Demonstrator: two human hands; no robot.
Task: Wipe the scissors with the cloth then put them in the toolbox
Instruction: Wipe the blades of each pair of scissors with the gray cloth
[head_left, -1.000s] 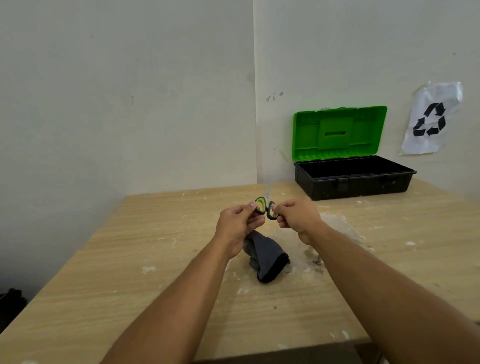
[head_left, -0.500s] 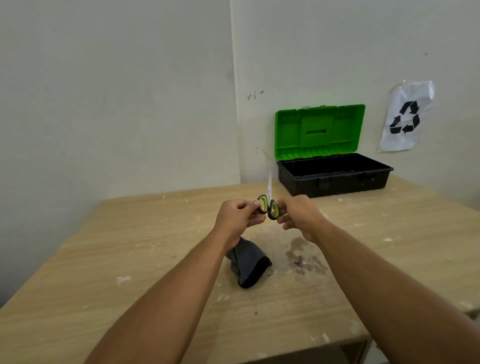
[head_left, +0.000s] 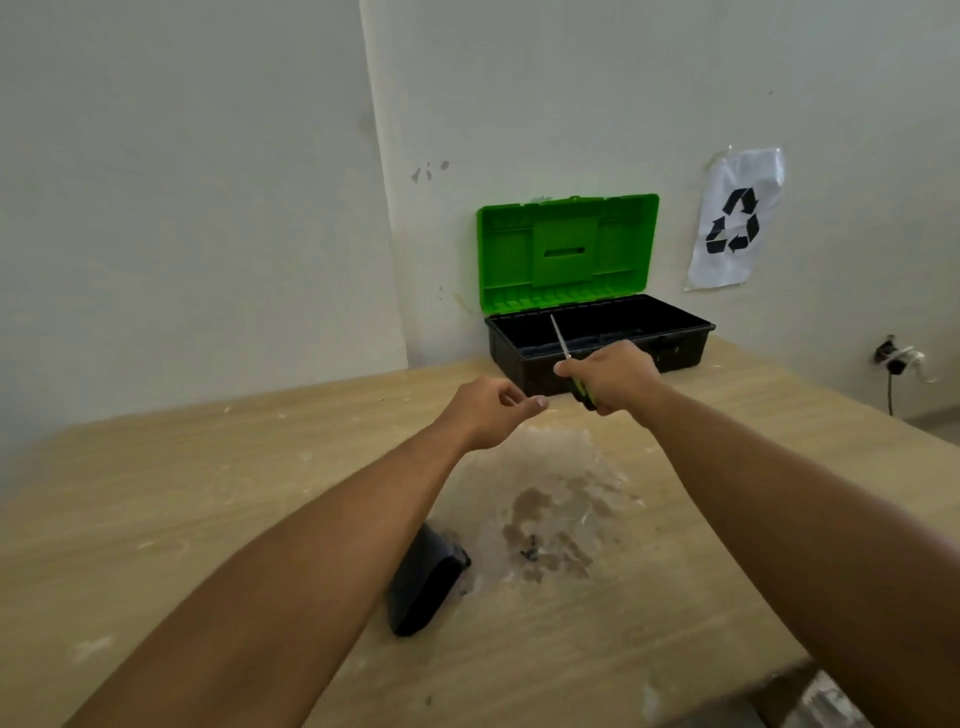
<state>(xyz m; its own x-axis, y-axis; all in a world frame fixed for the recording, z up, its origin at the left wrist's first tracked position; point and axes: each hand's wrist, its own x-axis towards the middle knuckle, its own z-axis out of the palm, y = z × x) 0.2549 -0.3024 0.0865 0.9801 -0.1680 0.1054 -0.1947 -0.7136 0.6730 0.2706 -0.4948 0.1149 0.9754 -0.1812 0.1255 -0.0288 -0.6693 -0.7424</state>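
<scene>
**Scissors gripped in right fist, short of toolbox**

Scissors (head_left: 562, 343) clasped in right hand (head_left: 613, 376), fingers wrapped tight round the handles. Handles almost wholly hidden inside the fist; only a sliver of black and green showing below the knuckles. Blades closed, thin and slightly blurred, angled up and away from the hand, tip seen against the dark inside of the toolbox (head_left: 602, 340). Cannot tell whether tip hangs over the rim or just short of it.

Left hand (head_left: 488, 410) just beside the right, apart from it, holding nothing, fingers loosely curled with thumb near fingertips.

Toolbox just beyond the right hand, against the wall, green lid (head_left: 569, 249) upright. Near wall partly covered by the hand.

Cloth (head_left: 426, 587), dark, on the table (head_left: 156, 493) well back from both hands, partly hidden under the left forearm. Stained patch on the table between the forearms. Recycling sign (head_left: 735, 218) on the wall beyond and right of the right hand.
</scene>
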